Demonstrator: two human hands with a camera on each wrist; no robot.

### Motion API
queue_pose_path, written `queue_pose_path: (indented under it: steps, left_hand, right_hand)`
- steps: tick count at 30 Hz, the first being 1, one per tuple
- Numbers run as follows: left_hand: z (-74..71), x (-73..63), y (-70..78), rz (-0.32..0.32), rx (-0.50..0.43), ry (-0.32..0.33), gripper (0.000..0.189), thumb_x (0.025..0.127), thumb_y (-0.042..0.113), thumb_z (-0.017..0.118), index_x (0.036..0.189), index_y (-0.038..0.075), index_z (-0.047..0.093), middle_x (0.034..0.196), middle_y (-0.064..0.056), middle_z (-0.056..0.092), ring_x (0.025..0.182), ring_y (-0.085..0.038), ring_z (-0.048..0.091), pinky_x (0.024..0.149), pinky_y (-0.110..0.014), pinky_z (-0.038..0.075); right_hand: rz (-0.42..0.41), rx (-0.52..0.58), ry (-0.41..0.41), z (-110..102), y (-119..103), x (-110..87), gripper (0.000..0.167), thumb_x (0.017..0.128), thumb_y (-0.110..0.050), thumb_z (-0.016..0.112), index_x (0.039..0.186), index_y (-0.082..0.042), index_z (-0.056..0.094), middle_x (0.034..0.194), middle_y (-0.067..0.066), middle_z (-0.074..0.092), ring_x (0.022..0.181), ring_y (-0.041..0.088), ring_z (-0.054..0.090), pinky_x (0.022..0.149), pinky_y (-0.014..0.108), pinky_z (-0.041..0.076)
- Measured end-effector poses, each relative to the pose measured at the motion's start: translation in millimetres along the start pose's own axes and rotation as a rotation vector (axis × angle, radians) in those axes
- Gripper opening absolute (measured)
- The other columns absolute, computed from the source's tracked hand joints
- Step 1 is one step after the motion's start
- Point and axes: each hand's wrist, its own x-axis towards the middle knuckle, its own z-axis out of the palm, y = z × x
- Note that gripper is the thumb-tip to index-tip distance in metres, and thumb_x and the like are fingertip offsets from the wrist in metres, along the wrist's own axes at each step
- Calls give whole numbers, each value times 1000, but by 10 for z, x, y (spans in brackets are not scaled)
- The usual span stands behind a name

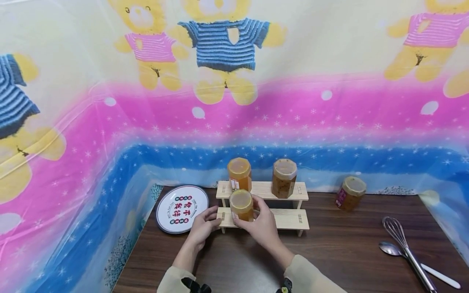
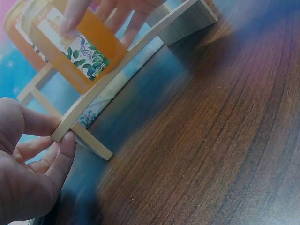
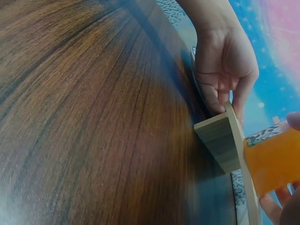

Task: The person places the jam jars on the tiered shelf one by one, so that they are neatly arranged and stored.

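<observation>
A two-step wooden rack [image 1: 286,219] stands on the brown table. My right hand [image 1: 264,223] grips an orange honey jar [image 1: 242,205], its base at the left part of the lower step; a leafy printed label faces front in the left wrist view. My left hand [image 1: 204,226] pinches the left end of that lower step between thumb and fingers, as the left wrist view [image 2: 35,159] shows. On the upper step stand another orange jar [image 1: 239,173] at left, behind the held one, and a darker brown jar [image 1: 284,179] toward the right.
A white plate [image 1: 172,224] with printed characters lies left of the rack, close to my left hand. Far right stands a jar [image 1: 351,193] with a purple label. Nearer on that side, a whisk [image 1: 406,244] crosses a spoon [image 1: 391,249]. A printed cloth [image 1: 329,122] hangs behind the table.
</observation>
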Motion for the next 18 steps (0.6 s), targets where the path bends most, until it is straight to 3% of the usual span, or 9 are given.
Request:
queue_pose_path:
  steps: [9, 18]
  left_hand:
    - [13, -30, 20, 12, 0, -10, 56, 97, -1, 63, 150, -6, 47, 128, -25, 63, 101, -23, 67, 86, -34, 60]
    - [9, -26, 11, 5, -11, -6, 56, 97, -2, 62, 151, -5, 47, 129, -24, 62, 103, -23, 67, 88, -35, 60]
  right_hand:
    - [-40, 17, -1, -167, -17, -47, 91, 70, -26, 99, 147, -15, 53, 131, 1, 65, 121, 24, 62, 97, 56, 55]
    - [-69, 31, 19, -462, 27, -157, 89, 70, -18, 99, 146, -16, 54, 134, 4, 64, 125, 33, 60, 98, 56, 54]
